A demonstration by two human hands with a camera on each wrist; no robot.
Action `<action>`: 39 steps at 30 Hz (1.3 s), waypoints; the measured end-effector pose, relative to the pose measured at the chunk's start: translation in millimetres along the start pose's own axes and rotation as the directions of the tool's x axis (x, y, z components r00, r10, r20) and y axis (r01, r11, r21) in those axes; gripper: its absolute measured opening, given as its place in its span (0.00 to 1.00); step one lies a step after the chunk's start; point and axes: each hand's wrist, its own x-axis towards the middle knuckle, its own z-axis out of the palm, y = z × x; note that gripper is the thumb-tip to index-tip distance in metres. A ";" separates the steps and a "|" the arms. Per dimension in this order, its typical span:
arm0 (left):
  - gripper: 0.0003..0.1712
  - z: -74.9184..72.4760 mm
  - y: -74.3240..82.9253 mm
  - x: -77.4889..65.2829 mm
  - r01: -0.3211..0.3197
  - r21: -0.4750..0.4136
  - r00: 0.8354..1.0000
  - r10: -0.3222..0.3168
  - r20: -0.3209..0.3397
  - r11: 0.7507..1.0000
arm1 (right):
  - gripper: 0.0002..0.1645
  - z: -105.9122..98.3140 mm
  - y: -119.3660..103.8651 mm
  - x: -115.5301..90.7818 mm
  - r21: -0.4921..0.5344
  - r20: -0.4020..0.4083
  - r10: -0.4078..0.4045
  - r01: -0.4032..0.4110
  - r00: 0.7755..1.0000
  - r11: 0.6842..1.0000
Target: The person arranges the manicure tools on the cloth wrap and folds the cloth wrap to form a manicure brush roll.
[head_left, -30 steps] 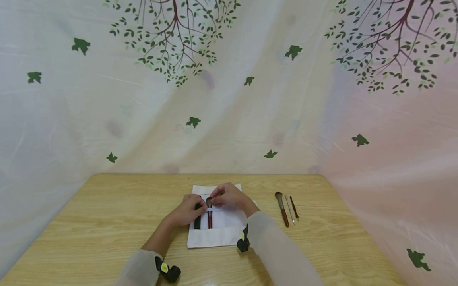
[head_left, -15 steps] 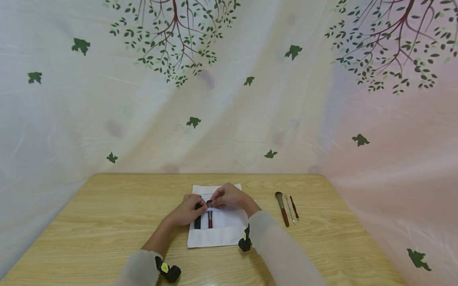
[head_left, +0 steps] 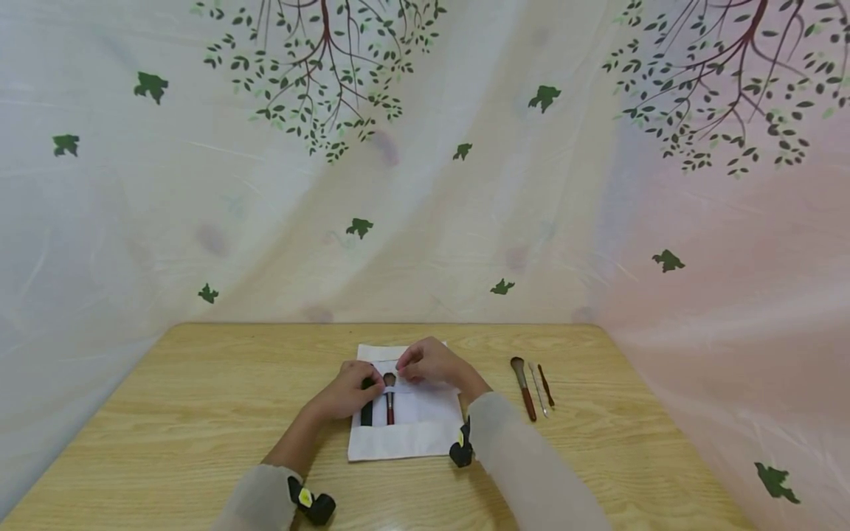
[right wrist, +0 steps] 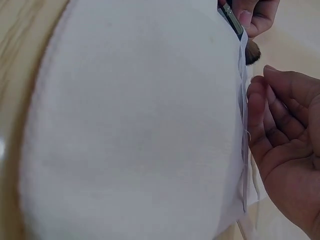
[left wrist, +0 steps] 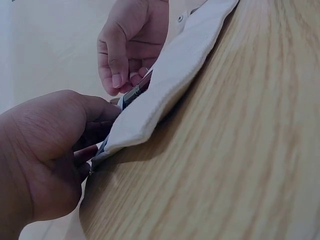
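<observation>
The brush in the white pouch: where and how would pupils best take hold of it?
Probably by the bare stretch of the brush between band and pocket, pinched from above and its right: the band crosses it near the bristles, and its handle seems to run into the pocket, while the black item and left hand crowd its left.

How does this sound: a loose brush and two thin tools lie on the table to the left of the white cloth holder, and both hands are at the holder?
Only the side is wrong. The head view shows the loose brush and two thin tools on the table to the right of the white cloth holder.
</observation>
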 end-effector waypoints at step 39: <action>0.13 22.5 19.5 5.1 -0.234 0.184 0.972 0.231 0.036 0.955 | 0.11 -79.1 18.3 -62.3 -0.162 -0.050 -0.058 0.050 0.997 0.986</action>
